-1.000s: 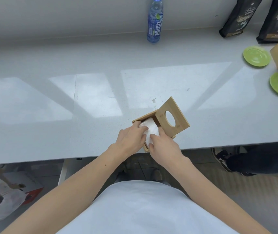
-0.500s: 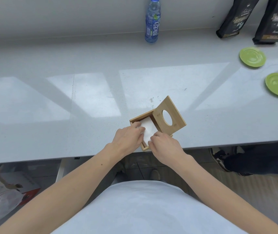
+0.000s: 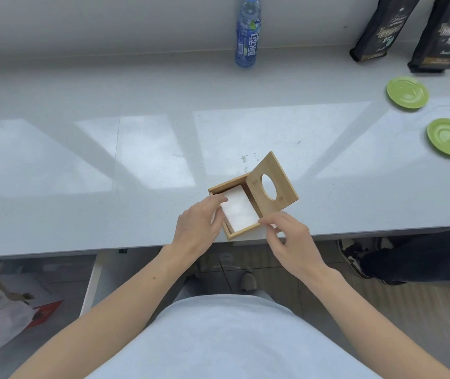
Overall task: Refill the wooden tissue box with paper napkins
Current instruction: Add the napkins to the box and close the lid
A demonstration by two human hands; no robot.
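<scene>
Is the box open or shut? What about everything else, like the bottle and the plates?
wooden tissue box, open
lid, swung up
napkins, lying flat inside the box
left hand, fingers touching the napkins
right hand, loosely curled, holding nothing
bottle, upright, cap on
two green saucers, empty
two black bags, standing upright

Premises appear to be a café or office pantry. A long grey counter (image 3: 136,160) runs along a wall. At the far right stand black coffee bags (image 3: 382,28) and green saucers (image 3: 407,92). A water bottle (image 3: 247,34) stands at the far side, and a wooden tissue box (image 3: 273,181) near.
</scene>
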